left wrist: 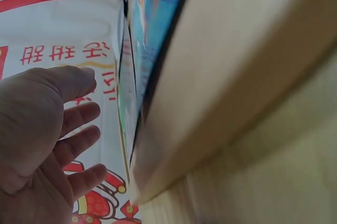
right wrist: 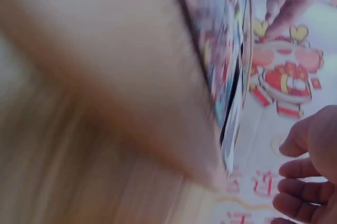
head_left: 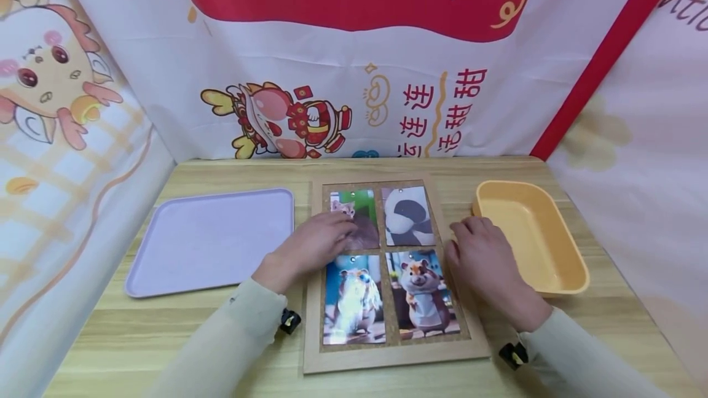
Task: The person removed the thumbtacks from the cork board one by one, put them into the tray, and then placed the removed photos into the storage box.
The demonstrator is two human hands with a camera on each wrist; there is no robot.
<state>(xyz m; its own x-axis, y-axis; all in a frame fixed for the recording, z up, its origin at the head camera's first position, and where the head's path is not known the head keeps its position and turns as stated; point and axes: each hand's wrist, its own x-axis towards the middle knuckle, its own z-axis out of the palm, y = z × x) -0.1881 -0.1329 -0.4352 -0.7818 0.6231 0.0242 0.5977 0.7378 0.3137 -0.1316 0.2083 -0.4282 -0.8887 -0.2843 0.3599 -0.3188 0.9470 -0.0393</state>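
A wood-framed corkboard (head_left: 398, 355) lies on the table with several photos pinned to it. My left hand (head_left: 318, 241) hovers at its left side, partly covering a cat photo (head_left: 365, 217). In the left wrist view, the fingers (left wrist: 79, 145) of that hand are loosely bent and hold nothing. Beside the right edge of the frame is my right hand (head_left: 487, 263), its loosely bent fingers (right wrist: 297, 187) also free of any object. Next to the cat photo is a black-and-white animal photo (head_left: 409, 217). Below them are a glare-covered photo (head_left: 354, 300) and a hamster photo (head_left: 426, 300).
A lavender tray (head_left: 216, 238) lies on the table (head_left: 177, 330) to the left. A yellow plastic bin (head_left: 531, 232) stands to the right, close to my right hand. Printed cloth (head_left: 332, 54) hangs behind the table and at both sides.
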